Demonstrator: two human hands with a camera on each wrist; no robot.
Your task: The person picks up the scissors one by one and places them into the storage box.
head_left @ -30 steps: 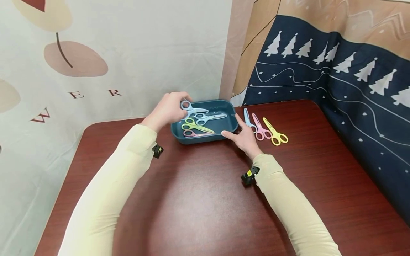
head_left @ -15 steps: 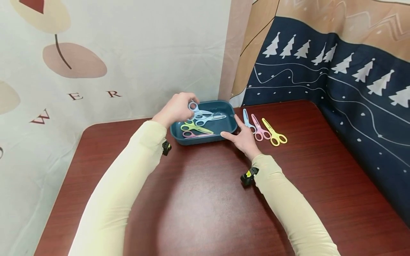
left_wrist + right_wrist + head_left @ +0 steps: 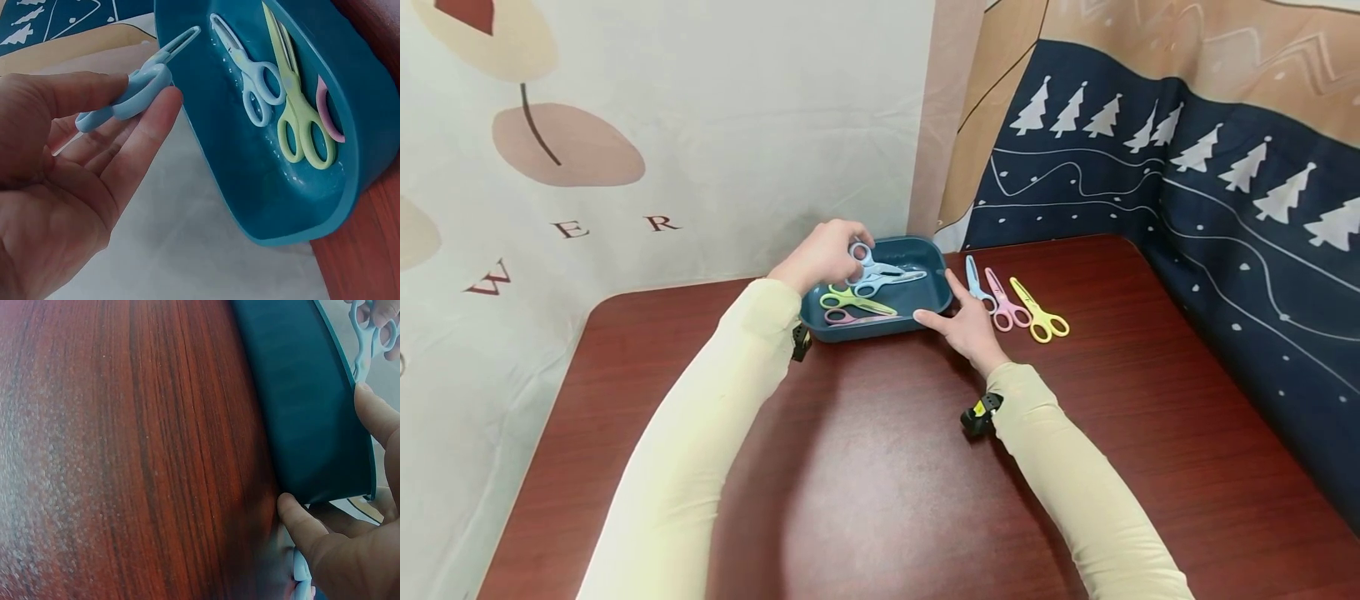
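Note:
My left hand (image 3: 829, 252) pinches the handles of light blue scissors (image 3: 147, 87), whose tip points over the teal plastic tray (image 3: 880, 333). Inside the tray lie other light blue scissors (image 3: 259, 87), green scissors (image 3: 300, 109) and pink scissors (image 3: 841, 317); the pink pair is mostly hidden by the tray wall in the left wrist view. At the tray's near right corner, my right hand (image 3: 972, 332) rests with thumb and fingers spread apart. Its thumb touches the rim, and its fingers lie along the right end.
On the brown table (image 3: 880, 483), right of the tray, blue scissors (image 3: 977, 283), pink scissors (image 3: 1004, 302) and yellow scissors (image 3: 1039, 312) lie in a row. A pale cloth wall (image 3: 760, 133) rises behind, and a dark patterned cloth (image 3: 1075, 183) stands at the right.
My left hand has moved right over the tray, carrying the blue scissors with it. My right hand has kept its place at the tray's corner.

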